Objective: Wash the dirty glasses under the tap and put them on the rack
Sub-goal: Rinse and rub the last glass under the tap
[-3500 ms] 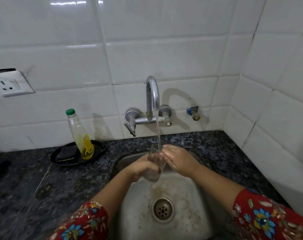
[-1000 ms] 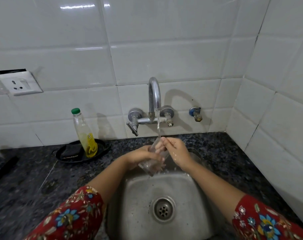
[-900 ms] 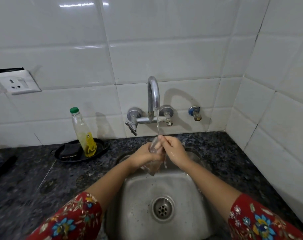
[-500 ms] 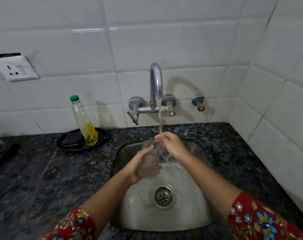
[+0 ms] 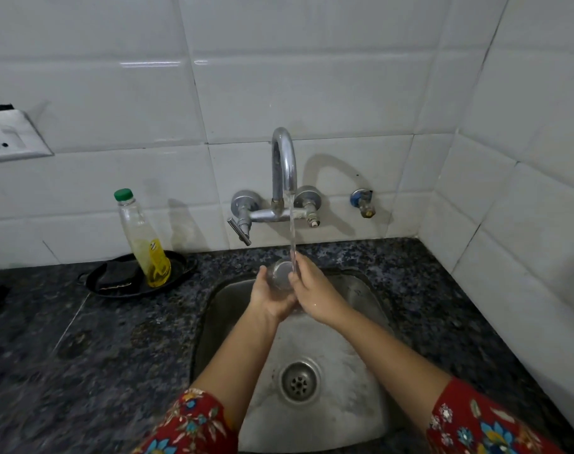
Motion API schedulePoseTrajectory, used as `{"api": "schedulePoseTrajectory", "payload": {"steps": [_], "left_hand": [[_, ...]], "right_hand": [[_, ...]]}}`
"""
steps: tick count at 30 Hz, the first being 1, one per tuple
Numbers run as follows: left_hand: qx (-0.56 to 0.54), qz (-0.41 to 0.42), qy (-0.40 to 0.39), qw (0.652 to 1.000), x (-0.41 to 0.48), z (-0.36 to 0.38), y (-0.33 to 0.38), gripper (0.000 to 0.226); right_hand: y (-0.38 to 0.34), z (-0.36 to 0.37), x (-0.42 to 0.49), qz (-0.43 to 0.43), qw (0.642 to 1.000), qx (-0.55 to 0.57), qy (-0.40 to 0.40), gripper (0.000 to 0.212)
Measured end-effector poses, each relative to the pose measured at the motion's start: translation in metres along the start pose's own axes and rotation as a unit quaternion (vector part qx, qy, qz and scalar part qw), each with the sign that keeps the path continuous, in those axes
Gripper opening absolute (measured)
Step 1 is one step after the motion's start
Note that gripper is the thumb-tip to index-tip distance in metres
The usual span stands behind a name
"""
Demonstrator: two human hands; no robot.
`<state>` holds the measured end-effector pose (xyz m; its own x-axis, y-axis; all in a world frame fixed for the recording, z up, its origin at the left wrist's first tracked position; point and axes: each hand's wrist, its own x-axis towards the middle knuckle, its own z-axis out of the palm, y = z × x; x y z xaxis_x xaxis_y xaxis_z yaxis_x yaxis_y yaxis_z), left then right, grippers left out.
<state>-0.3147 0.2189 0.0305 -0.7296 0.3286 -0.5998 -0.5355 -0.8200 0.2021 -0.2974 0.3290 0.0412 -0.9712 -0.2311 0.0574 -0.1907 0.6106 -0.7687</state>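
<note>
The left hand [image 5: 270, 298] grasps a clear glass [image 5: 280, 273] from below and from the left, palm cupped under it and fingers wrapped up its side; the right hand [image 5: 315, 294] lies against the right side of the glass with its fingers reaching up to the rim; whether they pinch the rim or only press on it cannot be told; its skin shines wet. The glass is held in the air over the back part of the sink [image 5: 225, 309], tilted so that its round mouth faces up and towards the wall; it is see-through, smooth and grey-looking. A thin stream of water [image 5: 292, 231] falls from the tap [image 5: 284, 162] onto the rim beside the right fingertips. The tap is a curved chrome pipe fixed to the wall, with a lever on its left side. The sink is a dull steel basin with rounded corners and a round perforated drain [image 5: 299, 382]. It is set in a dark speckled stone counter [image 5: 99, 355]. Near the counter's back edge, left of the sink, a black shallow dish [image 5: 115, 285] holds a clear plastic bottle [image 5: 144, 240] with a green cap and yellow liquid. Glossy white tiles [image 5: 312, 93] cover the walls; both forearms end in red flowered sleeves [image 5: 194, 424].
</note>
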Motion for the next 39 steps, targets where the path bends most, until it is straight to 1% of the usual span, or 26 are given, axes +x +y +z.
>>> {"api": "schedulePoseTrajectory", "payload": {"steps": [3, 6, 9, 11, 14, 15, 17, 19, 21, 22, 23, 24, 25, 26, 27, 28, 29, 30, 32, 33, 34, 35, 36, 37, 38, 39], "left_hand": [[0.05, 0.021, -0.027, 0.998, -0.009, -0.003, 0.002, 0.059], [0.149, 0.046, -0.03, 0.987, -0.018, -0.005, -0.001, 0.056], [0.197, 0.055, -0.022, 0.979, -0.013, -0.007, -0.001, 0.06], [0.222, 0.116, 0.022, 0.968, 0.0, -0.007, -0.003, 0.057], [0.265, 0.223, 0.118, 0.931, 0.013, -0.007, -0.007, 0.083], [0.274, 0.234, 0.126, 0.924, 0.013, -0.005, -0.006, 0.085], [0.298, 0.232, 0.11, 0.92, 0.01, -0.004, 0.001, 0.071], [0.307, 0.176, 0.023, 0.935, -0.002, -0.003, 0.011, 0.04], [0.293, 0.127, -0.069, 0.945, -0.013, -0.005, 0.02, 0.021], [0.288, 0.116, -0.099, 0.946, -0.016, -0.006, 0.022, 0.022], [0.3, 0.126, -0.1, 0.94, -0.015, -0.008, 0.022, 0.025], [0.325, 0.14, -0.084, 0.932, -0.014, -0.008, 0.018, 0.03], [0.353, 0.167, -0.039, 0.92, -0.009, -0.008, 0.012, 0.034], [0.371, 0.203, 0.015, 0.906, -0.006, -0.006, 0.005, 0.034], [0.391, 0.235, 0.048, 0.888, -0.002, -0.006, 0.0, 0.032], [0.401, 0.243, 0.058, 0.881, -0.002, -0.004, -0.003, 0.032], [0.406, 0.229, 0.04, 0.884, -0.002, -0.003, 0.0, 0.033], [0.404, 0.189, -0.004, 0.895, -0.004, -0.003, 0.005, 0.031], [0.35, 0.107, -0.125, 0.922, -0.009, -0.008, 0.015, 0.023], [0.32, 0.091, -0.172, 0.927, -0.008, -0.011, 0.017, 0.02], [0.318, 0.1, -0.187, 0.924, -0.007, -0.013, 0.016, 0.019], [0.338, 0.128, -0.181, 0.915, -0.005, -0.013, 0.011, 0.019], [0.366, 0.162, -0.153, 0.903, -0.003, -0.01, 0.006, 0.023], [0.39, 0.197, -0.116, 0.892, -0.003, -0.006, 0.002, 0.029], [0.405, 0.211, -0.093, 0.884, -0.006, -0.003, 0.0, 0.033], [0.413, 0.206, -0.096, 0.882, -0.007, -0.001, 0.0, 0.033]], "right_hand": [[0.002, -0.009, -0.014, -0.122, 0.981, -0.15, 0.011, 0.057], [0.007, -0.014, -0.028, -0.156, 0.982, -0.105, -0.026, 0.069], [0.006, -0.012, -0.028, -0.067, 0.992, -0.095, -0.048, 0.085], [-0.003, -0.007, -0.022, 0.019, 0.987, -0.159, -0.01, 0.072], [-0.014, 0.001, -0.012, 0.072, 0.97, -0.224, 0.06, 0.053], [-0.014, 0.004, -0.009, 0.079, 0.971, -0.213, 0.072, 0.05], [-0.015, 0.008, -0.005, 0.123, 0.984, -0.12, 0.057, 0.046], [-0.014, 0.008, -0.004, 0.164, 0.982, 0.093, -0.026, 0.034], [-0.011, 0.001, -0.006, 0.2, 0.913, 0.338, -0.112, 0.018], [-0.011, -0.004, -0.009, 0.208, 0.884, 0.395, -0.138, 0.015], [-0.011, -0.006, -0.01, 0.214, 0.878, 0.404, -0.14, 0.017], [-0.01, -0.003, -0.009, 0.215, 0.907, 0.342, -0.119, 0.021], [-0.01, 0.002, -0.008, 0.205, 0.953, 0.21, -0.082, 0.027], [-0.011, 0.007, -0.008, 0.192, 0.979, 0.056, -0.03, 0.031], [-0.012, 0.014, -0.009, 0.179, 0.983, -0.035, 0.022, 0.032], [-0.009, 0.018, -0.011, 0.164, 0.985, -0.034, 0.034, 0.029], [-0.004, 0.017, -0.012, 0.155, 0.987, 0.051, 0.007, 0.024], [0.0, 0.011, -0.014, 0.167, 0.967, 0.183, -0.05, 0.019], [0.007, -0.004, -0.021, 0.204, 0.874, 0.398, -0.19, 0.015], [0.011, -0.008, -0.024, 0.201, 0.854, 0.428, -0.218, 0.017], [0.013, -0.007, -0.025, 0.192, 0.864, 0.417, -0.208, 0.02], [0.011, -0.001, -0.027, 0.184, 0.894, 0.372, -0.168, 0.025], [0.008, 0.006, -0.028, 0.178, 0.922, 0.329, -0.102, 0.03], [0.006, 0.011, -0.029, 0.177, 0.934, 0.307, -0.043, 0.033], [0.007, 0.014, -0.029, 0.175, 0.932, 0.317, -0.025, 0.033], [0.007, 0.013, -0.031, 0.173, 0.919, 0.351, -0.042, 0.03]]}}
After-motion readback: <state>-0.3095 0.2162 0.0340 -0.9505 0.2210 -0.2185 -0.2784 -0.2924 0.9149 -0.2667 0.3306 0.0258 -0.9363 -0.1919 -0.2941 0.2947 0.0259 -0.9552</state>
